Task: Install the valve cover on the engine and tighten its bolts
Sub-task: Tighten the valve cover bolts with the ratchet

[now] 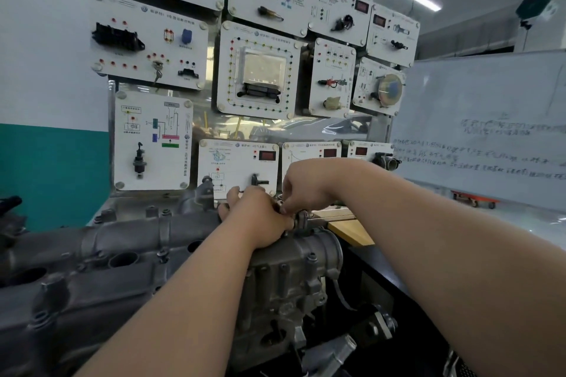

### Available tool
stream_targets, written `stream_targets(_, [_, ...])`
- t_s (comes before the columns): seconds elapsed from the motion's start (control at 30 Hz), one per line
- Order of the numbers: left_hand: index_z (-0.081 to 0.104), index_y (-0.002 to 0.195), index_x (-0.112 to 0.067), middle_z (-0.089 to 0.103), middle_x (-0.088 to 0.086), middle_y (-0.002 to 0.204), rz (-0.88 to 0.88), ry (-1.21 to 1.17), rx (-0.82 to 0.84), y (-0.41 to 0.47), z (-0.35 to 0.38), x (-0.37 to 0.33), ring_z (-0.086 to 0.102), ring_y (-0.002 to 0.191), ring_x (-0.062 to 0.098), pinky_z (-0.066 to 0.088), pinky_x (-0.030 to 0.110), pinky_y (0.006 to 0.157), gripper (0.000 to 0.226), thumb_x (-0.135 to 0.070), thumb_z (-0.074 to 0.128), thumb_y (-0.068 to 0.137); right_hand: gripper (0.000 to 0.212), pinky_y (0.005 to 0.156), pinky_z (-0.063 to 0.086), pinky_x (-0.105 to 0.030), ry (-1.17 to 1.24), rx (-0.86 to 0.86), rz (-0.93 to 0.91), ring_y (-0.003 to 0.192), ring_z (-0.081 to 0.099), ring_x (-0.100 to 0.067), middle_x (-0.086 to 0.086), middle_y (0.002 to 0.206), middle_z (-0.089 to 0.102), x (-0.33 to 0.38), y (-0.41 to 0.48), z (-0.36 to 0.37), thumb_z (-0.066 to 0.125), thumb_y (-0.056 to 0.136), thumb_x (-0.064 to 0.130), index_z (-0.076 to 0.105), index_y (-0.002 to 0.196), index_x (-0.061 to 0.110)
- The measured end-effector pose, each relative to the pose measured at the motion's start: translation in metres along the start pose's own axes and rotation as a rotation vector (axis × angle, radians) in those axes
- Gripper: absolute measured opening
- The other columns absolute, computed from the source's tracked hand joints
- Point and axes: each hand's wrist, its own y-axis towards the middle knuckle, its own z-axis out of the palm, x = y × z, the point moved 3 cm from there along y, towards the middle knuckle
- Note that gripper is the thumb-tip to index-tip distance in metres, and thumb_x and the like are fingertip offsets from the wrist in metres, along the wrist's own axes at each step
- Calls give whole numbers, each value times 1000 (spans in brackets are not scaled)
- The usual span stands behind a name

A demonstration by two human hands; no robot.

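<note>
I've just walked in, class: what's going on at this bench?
A person is working on a grey engine with bare hands. The valve cover lies on top, with bolts visible along it. The left hand rests on the cover's far end. The right hand reaches down beside it, fingertips at a small metal fitting; whether either hand holds anything is hidden. A board of training panels stands behind.
</note>
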Motion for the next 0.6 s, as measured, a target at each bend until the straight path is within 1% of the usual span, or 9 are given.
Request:
stream_targets(0.07, [62,86,-26,57,3,108,-10,40,37,2,1,1,36,121,28,36,42,99,24,-48,59,74,36,53,37,-29,10,-27,36,59,56,-17,-3,63,62,2,4,5,56,90,38,59,66,13])
stream_targets(0.13, [62,90,-28,61,5,103,-22,82,80,4,3,0,47,108,29,40,43,96,33,-55,57,71,42,52,36,-29,-16,-36,85,50,56,-15,-1,50,60,5,7,8,47,94,38,55,61,13])
stream_targets(0.17, [62,88,-25,62,7,102,-19,92,90,4,3,0,51,104,30,41,44,95,35,-55,56,69,45,54,37,-28,-28,-20,108,42,57,-13,1,42,58,6,9,11,43,96,39,57,62,13])
stream_targets(0.23, [57,74,-20,63,10,97,4,89,82,7,3,0,54,101,33,43,47,95,23,-43,54,73,51,57,41,-27,-27,13,138,30,54,-8,2,36,56,5,11,15,38,98,41,61,65,10])
stream_targets(0.33, [57,66,-20,63,9,89,34,25,69,5,2,1,56,98,34,44,48,94,17,-34,59,75,50,57,46,-28,32,13,116,43,61,-15,0,41,59,3,11,13,43,96,45,60,64,10])
stream_targets(0.43, [67,73,-24,67,5,89,10,-84,91,3,2,2,58,98,30,43,48,95,14,-38,66,70,40,53,36,-29,-15,-25,13,55,52,-15,1,56,55,1,12,6,55,91,43,50,62,16])
stream_targets(0.53, [67,83,-27,66,2,94,2,-80,94,3,4,5,57,101,26,41,45,96,22,-43,61,69,32,59,40,-29,-1,27,-23,72,59,-17,-2,78,64,-4,13,4,59,89,45,63,82,14])
stream_targets(0.57, [66,87,-29,66,1,98,-1,-54,82,3,3,5,54,105,24,37,43,97,25,-46,59,70,36,59,41,-30,18,40,-13,72,60,-18,-2,79,67,-5,13,4,60,89,46,67,86,11])
stream_targets(0.6, [64,90,-31,65,-2,100,-4,-12,77,2,3,4,51,109,23,33,41,98,26,-49,58,72,39,57,41,-30,39,44,6,67,60,-18,-3,74,68,-6,13,4,59,88,46,67,82,8])
